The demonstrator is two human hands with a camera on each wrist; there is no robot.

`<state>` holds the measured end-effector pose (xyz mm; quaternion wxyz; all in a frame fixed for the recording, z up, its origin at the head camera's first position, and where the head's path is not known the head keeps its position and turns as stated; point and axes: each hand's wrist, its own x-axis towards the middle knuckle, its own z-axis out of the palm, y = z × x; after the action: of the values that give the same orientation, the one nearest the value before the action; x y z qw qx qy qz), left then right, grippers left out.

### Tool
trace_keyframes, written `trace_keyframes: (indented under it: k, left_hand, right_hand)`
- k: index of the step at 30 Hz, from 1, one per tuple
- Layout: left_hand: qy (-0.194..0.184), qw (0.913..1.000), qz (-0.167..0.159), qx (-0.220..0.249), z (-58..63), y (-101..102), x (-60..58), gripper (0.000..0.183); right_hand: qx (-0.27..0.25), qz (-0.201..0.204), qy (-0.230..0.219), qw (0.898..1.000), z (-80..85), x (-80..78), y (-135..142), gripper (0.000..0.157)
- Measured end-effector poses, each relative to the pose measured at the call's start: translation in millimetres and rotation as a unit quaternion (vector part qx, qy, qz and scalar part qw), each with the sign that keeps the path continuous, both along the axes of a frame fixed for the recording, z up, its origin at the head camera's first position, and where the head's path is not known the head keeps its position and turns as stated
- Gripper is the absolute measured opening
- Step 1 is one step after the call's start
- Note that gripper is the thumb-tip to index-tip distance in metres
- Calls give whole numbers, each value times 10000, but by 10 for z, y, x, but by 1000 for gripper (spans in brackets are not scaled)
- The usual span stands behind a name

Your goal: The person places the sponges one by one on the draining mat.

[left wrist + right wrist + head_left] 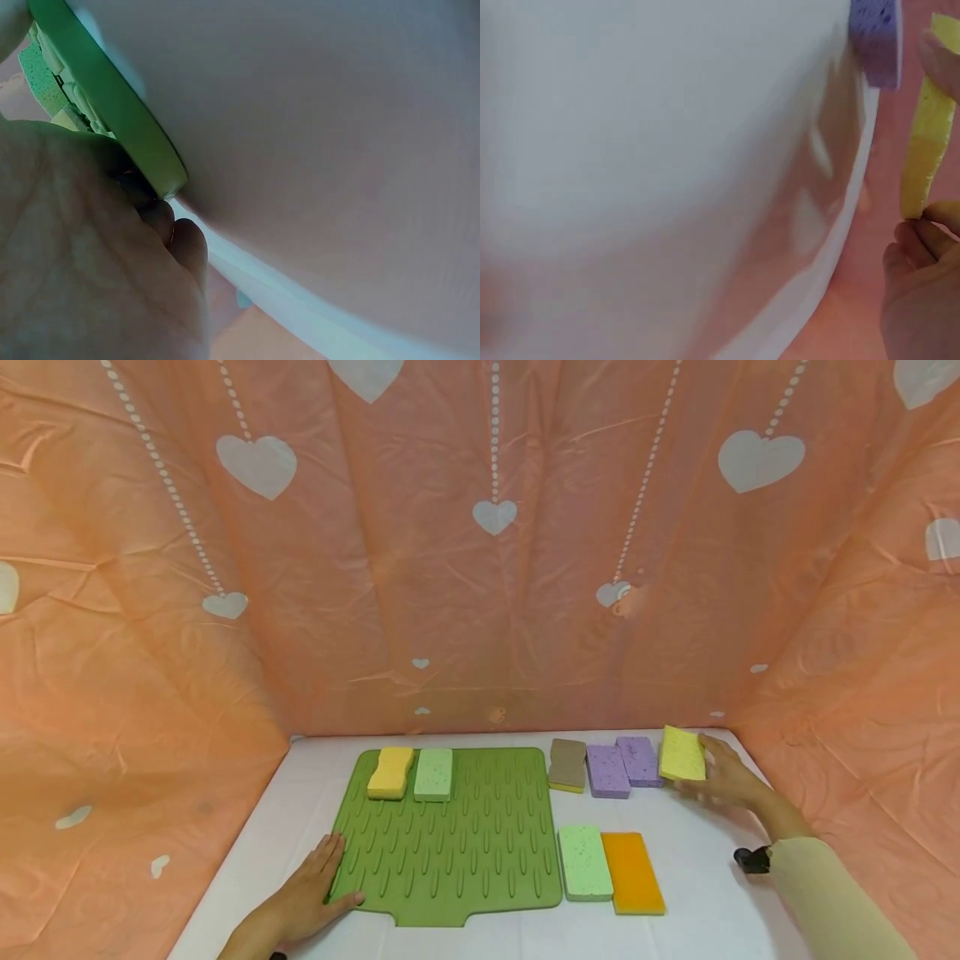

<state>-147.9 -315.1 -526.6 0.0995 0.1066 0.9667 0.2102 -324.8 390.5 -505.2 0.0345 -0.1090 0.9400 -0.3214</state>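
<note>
At the mat's front left corner, my left hand (pixel 306 887) rests with fingers along the left edge of the green drying mat (pixel 480 827) and the thumb at its front edge. The left wrist view shows the mat's thick rim (pixel 142 135) against the fingers. My right hand (pixel 723 774) pinches a yellow sponge (pixel 682 753) by its edges at the back right of the table. In the right wrist view this sponge (pixel 928 142) stands clear of the white cloth, between thumb and fingers. Two purple sponges (pixel 607 770) lie just left of it.
On the mat's back left part lie a yellow wavy-sided sponge (pixel 391 772) and a light green sponge (pixel 433 774). A grey-brown sponge (pixel 567 765) sits beyond its right edge. Nearer me are another green sponge (pixel 585 862) and an orange sponge (pixel 633 872). Peach curtains (pixel 480 635) surround the table.
</note>
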Motion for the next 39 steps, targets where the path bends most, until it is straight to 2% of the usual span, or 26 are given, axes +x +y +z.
trace_keyframes:
  k: [10, 18, 30, 39]
  left_hand:
    - [6, 10000, 37, 2, 7, -2, 7, 106]
    - [69, 10000, 39, -52, -8, -9, 5, 106]
    - [41, 10000, 21, 13, -14, 3, 23, 105]
    - [83, 9999, -4, -62, -22, 9, 10, 105]
  right_hand:
    - [99, 94, 410, 9991, 67, -32, -376, 122]
    - [-92, 264, 450, 9986, 205, -38, -684, 124]
    - [-295, 629, 550, 9961, 246, -20, -1109, 124]
    - [-312, 680, 704, 9947, 278, -20, -1458, 121]
